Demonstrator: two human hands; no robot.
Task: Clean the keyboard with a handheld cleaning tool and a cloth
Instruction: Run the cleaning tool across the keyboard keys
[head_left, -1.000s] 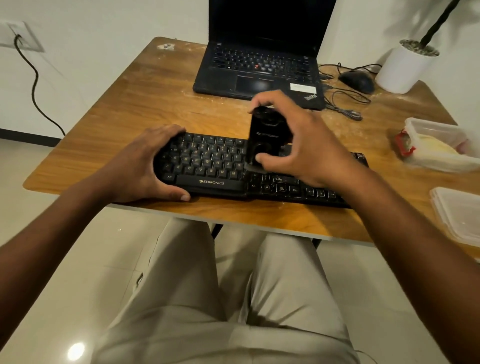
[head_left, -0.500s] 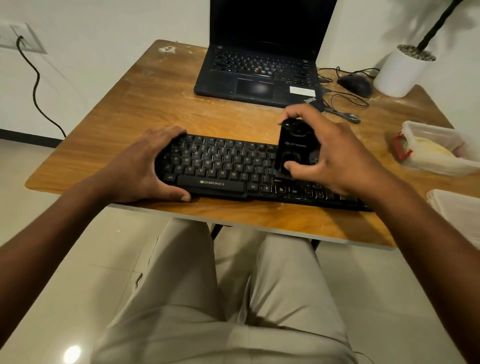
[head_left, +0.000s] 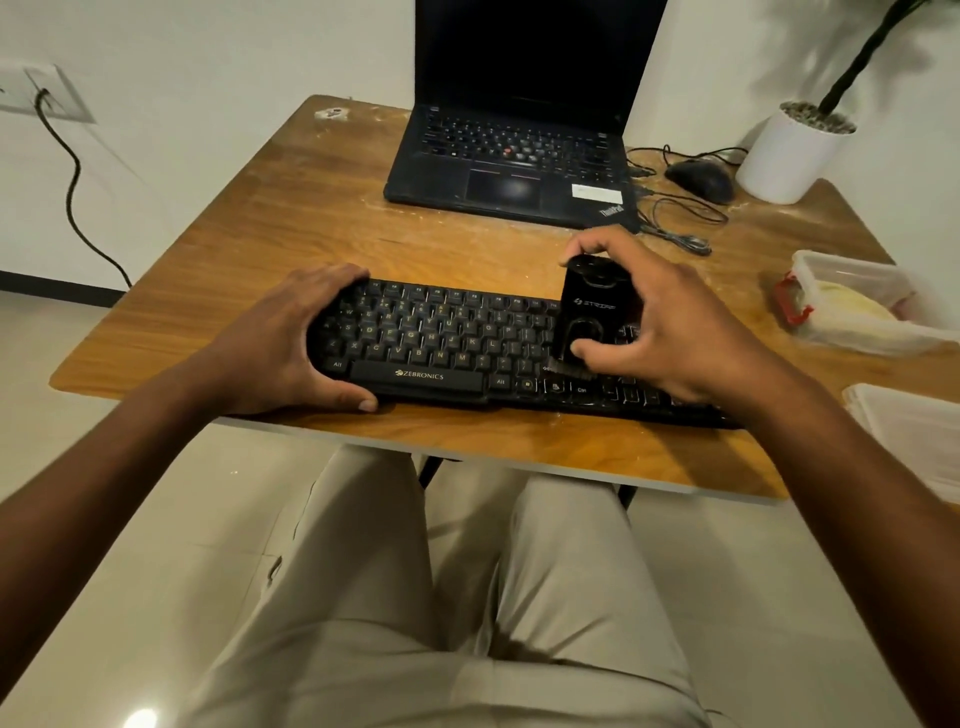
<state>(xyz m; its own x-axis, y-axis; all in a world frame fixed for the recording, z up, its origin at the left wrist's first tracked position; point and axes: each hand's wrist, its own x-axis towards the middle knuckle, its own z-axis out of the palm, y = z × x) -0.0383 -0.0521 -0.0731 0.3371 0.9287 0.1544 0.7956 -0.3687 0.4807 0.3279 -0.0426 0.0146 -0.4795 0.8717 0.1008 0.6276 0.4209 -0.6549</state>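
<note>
A black keyboard (head_left: 441, 348) lies along the near edge of the wooden table (head_left: 311, 218). My left hand (head_left: 280, 343) grips its left end, fingers over the far edge and thumb on the front edge. My right hand (head_left: 670, 322) holds a black handheld cleaning tool (head_left: 587, 317) upright, thumb on its front and fingers curled over its top. The tool's brush end touches the keys right of the middle. The keyboard's right end is hidden under my right hand and forearm. No cloth can be made out with certainty.
An open black laptop (head_left: 514, 166) stands behind the keyboard. A black mouse (head_left: 701, 179) with its cable and a white plant pot (head_left: 789, 156) sit at the back right. A clear plastic container (head_left: 852, 301) and a lid (head_left: 914, 436) lie at the right.
My right hand has carried the cleaning tool rightward along the keyboard, from the middle towards the right part. My left hand has kept its grip on the left end.
</note>
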